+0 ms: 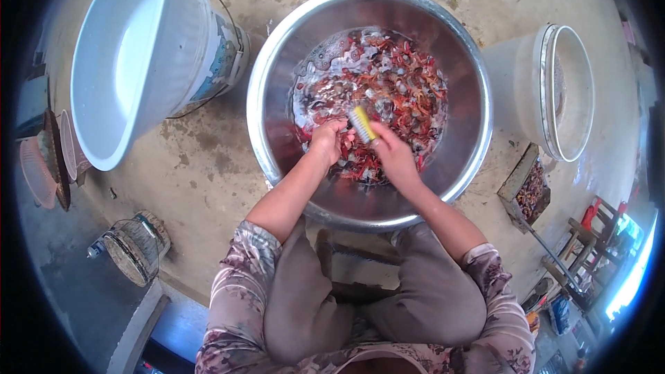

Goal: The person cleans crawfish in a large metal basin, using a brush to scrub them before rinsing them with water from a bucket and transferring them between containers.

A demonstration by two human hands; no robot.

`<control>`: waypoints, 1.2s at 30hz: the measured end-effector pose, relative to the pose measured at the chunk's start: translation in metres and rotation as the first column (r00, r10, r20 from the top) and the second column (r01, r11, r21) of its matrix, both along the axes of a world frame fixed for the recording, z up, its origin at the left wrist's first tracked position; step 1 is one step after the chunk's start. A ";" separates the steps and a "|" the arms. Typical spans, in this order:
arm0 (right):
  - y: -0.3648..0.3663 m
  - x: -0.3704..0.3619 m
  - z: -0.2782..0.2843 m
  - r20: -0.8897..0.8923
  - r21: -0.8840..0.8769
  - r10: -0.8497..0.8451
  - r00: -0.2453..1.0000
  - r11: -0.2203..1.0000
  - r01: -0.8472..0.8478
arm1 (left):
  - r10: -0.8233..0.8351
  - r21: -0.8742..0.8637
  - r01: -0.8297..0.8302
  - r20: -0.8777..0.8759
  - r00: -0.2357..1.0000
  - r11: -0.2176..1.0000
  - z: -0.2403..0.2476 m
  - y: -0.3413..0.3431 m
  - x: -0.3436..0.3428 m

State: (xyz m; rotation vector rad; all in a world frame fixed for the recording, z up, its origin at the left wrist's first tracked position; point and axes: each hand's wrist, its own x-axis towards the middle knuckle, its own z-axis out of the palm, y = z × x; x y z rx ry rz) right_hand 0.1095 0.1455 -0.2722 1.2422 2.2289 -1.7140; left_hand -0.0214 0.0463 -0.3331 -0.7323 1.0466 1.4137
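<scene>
A wide steel basin [260, 90] stands before my knees, with water and a heap of red crayfish [409, 90] in it. Over the heap, my right hand [396, 154] grips a yellow scrubbing brush [361, 125] with pale bristles turned to the left. My left hand [328, 143] is closed, its fingers pinched round what looks like a small dark crayfish, mostly hidden by the fingers. The bristles are close to the left fingertips; whether they touch, I cannot tell. Foam and murky water show at the basin's far left.
On the left, a large pale blue tub [104, 62] leans against a white bucket [225, 55]. To the right is a tall white bucket [540, 97], with a long-handled dustpan [516, 190] nearer me. A small lidded bucket [135, 246] stands at lower left.
</scene>
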 end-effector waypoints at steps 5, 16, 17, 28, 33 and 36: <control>0.016 0.012 -0.038 -0.044 -0.054 -0.188 0.981 0.981 0.185 | -0.101 0.062 0.102 -0.015 0.995 0.993 0.021 0.014 0.008; 0.014 -0.015 0.014 -0.023 -0.615 -0.539 0.842 0.672 0.413 | -0.279 0.015 0.495 -0.811 0.514 0.869 0.034 0.015 0.026; 0.015 -0.014 0.012 -0.023 -0.615 -0.538 0.843 0.672 0.413 | -0.252 0.011 0.494 -0.850 0.462 0.870 0.033 0.013 0.025; 0.014 -0.014 -0.004 -0.221 -0.479 -0.434 0.873 0.828 0.291 | -0.316 0.323 0.427 -0.343 0.884 0.844 0.038 0.010 0.014; 0.026 -0.020 -0.013 -0.237 0.007 -0.304 0.923 0.949 0.314 | -0.267 0.353 0.347 -0.256 0.929 0.869 0.045 0.012 0.014; 0.040 0.002 -0.027 -0.034 0.154 -0.122 0.992 0.980 0.126 | -0.072 0.151 0.089 -0.110 0.991 0.984 0.035 0.014 0.015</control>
